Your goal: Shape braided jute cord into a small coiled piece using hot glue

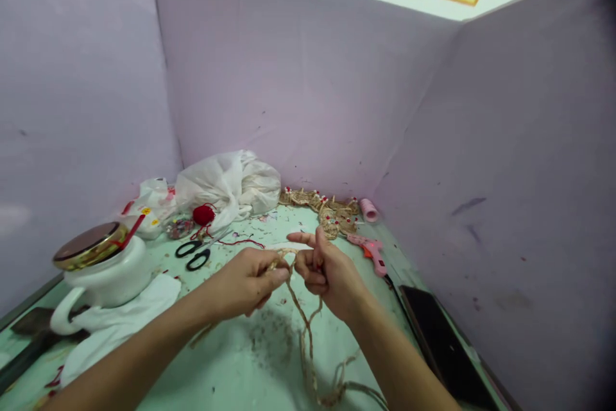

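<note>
Both hands hold a tan braided cord (308, 327) above the middle of the table. My left hand (250, 283) pinches it between thumb and fingers, and a short end shows below the wrist. My right hand (325, 270) has its lower fingers curled on the cord, with the index finger pointing left and the thumb raised. Between the hands the cord bends in a small arc. From there it hangs down in strands to the tabletop, where it lies in loose loops near the front.
Black-handled scissors (195, 254), red yarn (203, 214) and a white plastic bag (231, 183) lie at the back left. A lidded white mug (110, 273) stands left. Finished braided pieces (332, 218), a pink spool (368, 210), a pink glue gun (370, 251) and a black flat object (443, 340) are right.
</note>
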### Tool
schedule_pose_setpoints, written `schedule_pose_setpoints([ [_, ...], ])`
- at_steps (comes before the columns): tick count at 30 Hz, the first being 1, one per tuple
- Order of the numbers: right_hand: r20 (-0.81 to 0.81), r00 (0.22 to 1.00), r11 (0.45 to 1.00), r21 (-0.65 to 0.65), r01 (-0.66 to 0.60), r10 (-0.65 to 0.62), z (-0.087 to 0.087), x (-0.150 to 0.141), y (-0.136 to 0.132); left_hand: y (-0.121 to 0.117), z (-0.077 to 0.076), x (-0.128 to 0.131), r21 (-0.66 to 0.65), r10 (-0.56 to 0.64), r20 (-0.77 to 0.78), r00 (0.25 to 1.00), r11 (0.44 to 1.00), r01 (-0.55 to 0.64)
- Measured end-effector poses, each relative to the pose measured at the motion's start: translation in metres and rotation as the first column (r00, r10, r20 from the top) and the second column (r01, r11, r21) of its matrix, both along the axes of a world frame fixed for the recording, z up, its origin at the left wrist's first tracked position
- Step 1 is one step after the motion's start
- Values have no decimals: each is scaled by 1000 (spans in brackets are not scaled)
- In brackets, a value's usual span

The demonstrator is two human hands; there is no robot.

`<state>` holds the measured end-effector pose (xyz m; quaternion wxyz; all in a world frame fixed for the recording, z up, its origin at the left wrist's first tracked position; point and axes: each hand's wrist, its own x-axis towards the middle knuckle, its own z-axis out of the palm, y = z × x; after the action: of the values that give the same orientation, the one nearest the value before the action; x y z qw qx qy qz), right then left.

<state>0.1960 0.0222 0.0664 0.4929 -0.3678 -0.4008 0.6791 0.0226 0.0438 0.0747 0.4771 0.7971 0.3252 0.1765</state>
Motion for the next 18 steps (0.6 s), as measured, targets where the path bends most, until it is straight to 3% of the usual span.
schedule_pose_setpoints([
  [4,-132,988,996,-54,72,-79,-10,12,7,9,-10,-7,-131,-115,-64,991,986,106],
  [5,-129,987,995,-45,93,-99,-11,17,9,15,-11,-8,-107,-105,-116,988,990,93],
  [7,-100,982,987,-5,161,-160,-11,28,14,29,-8,-7,131,81,-227,970,990,-52],
  [8,-88,975,978,28,206,-203,-8,33,17,37,-2,-6,331,258,-246,934,928,-169],
  [9,-88,965,966,62,251,-245,-3,40,20,45,6,-4,558,475,-167,864,768,-314],
  [10,-99,953,950,99,297,-288,5,47,23,52,16,-2,653,572,-77,817,648,-392],
  [13,-179,877,845,239,478,-445,46,69,27,76,59,4,723,672,107,733,453,-521],
  [14,-235,827,765,314,562,-511,62,75,25,83,74,5,733,683,179,708,387,-559],
  [16,-334,709,468,568,677,-621,88,84,16,97,97,5,732,690,337,641,236,-639],
  [17,-343,694,392,631,670,-633,96,86,11,104,103,4,720,677,416,607,163,-675],
  [18,-338,688,357,663,658,-642,99,85,5,110,104,2,705,668,456,587,131,-697],
])
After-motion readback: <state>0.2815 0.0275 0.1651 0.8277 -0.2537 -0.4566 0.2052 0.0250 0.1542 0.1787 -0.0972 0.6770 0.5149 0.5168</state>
